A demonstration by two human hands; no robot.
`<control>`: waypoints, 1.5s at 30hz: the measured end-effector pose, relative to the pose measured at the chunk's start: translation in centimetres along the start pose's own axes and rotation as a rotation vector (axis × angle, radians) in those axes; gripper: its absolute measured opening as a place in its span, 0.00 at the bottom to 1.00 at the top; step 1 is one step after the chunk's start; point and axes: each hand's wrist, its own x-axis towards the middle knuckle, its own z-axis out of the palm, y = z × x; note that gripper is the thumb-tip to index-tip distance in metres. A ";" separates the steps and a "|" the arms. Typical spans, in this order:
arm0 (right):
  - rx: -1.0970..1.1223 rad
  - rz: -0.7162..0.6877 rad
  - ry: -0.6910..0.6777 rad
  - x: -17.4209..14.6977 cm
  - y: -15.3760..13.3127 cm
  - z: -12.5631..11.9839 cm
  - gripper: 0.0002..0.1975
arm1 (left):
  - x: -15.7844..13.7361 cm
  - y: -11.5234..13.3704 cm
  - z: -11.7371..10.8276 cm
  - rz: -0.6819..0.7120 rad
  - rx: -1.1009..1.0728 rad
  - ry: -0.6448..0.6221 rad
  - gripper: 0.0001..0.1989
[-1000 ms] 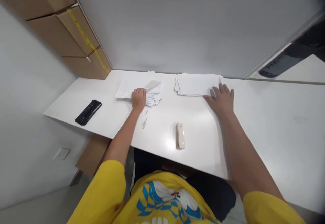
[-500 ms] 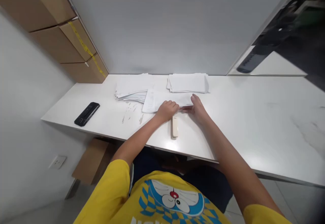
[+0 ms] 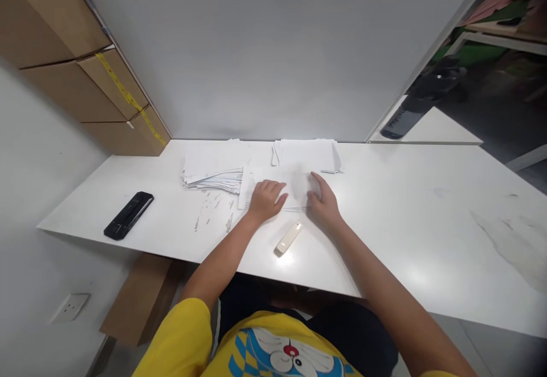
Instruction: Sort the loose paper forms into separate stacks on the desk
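Observation:
White paper sheets (image 3: 294, 192) lie in front of me, with print showing faintly at their left end. Flat on these sheets rests my left hand (image 3: 267, 200), its fingers spread and the thumb apart. My right hand (image 3: 323, 201) pinches the right edge of the paper between thumb and fingers. A small cream stapler (image 3: 289, 238) lies slantwise on the table just below the sheets, touched by neither hand. Behind to the left is a fanned stack of papers (image 3: 211, 166), which the sheets partly meet. Another paper stack (image 3: 307, 155) sits behind, near the board.
The white table (image 3: 405, 223) runs along a whiteboard (image 3: 265, 52). A black phone (image 3: 129, 215) lies at the left. Cardboard boxes (image 3: 123, 132) are piled in the left corner, and another box (image 3: 137, 297) stands under the table. A dark bottle (image 3: 401, 118) is at the back right.
The stapler has turned from lengthwise to slanted and now lies apart from the hands. My left hand has spread its fingers on the paper. The camera view has tilted up a little.

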 end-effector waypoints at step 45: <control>0.541 0.309 0.060 1.8 -0.1 -0.9 0.16 | 0.5 -2.3 0.0 -0.382 -0.596 0.412 0.26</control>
